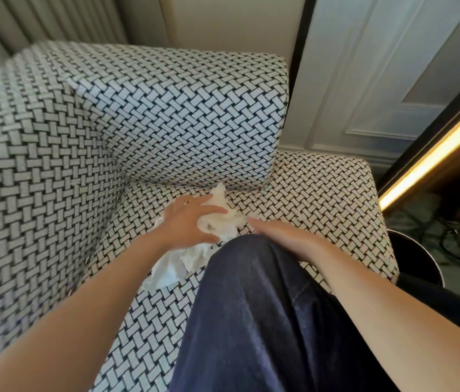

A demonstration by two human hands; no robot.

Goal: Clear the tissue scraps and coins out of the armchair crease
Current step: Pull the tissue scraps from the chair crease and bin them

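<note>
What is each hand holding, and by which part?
Left hand covers the tissue at its crumpled middle, thumb and fingers either side; grip unclear. Right hand holds nothing.

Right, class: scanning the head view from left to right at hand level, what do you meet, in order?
Left hand → right hand → round black container → dark cables on the floor.

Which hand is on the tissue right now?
The left hand, fingers laid over the white tissue near the backrest crease. The right hand rests flat beside the knee, holding nothing.
</note>
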